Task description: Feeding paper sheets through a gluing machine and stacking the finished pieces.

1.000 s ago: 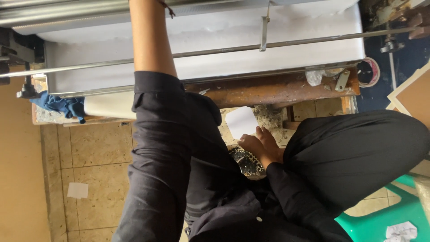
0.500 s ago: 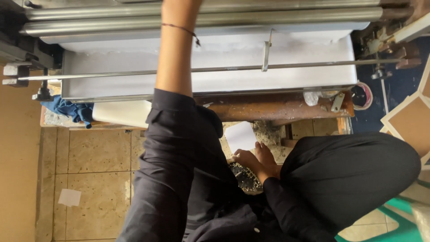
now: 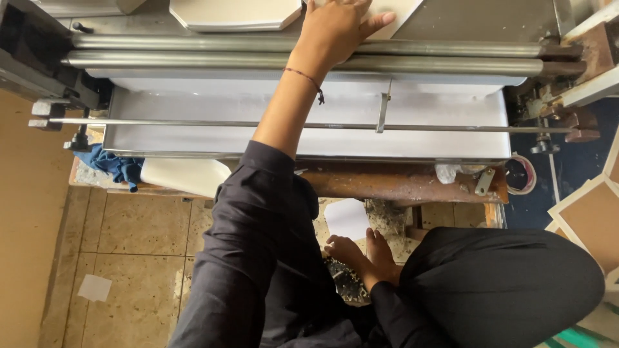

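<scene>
My left hand (image 3: 335, 29) reaches forward over two long steel rollers (image 3: 193, 51) of a machine and lies flat on a white card sheet (image 3: 393, 8) at the top edge, thumb spread to the right. The fingertips are cut off by the frame. A thin thread band circles the wrist. A second white cut card (image 3: 235, 14) with angled corners lies to the left of the hand. My right hand is out of sight. Low in the middle, a bare foot (image 3: 361, 258) rests on a patterned sandal.
Below the rollers sit a white metal tray (image 3: 451, 138) and a thin steel rod (image 3: 193, 122) with an upright stop. A worn wooden shelf (image 3: 400, 183), a blue rag (image 3: 119, 166), brown card pieces (image 3: 590, 219) at right and a tiled floor (image 3: 135, 238) surround my seat.
The view has tilted up toward the machine's top. My left arm has stretched farther forward, and the hand, cut off before, now shows resting on the white sheet.
</scene>
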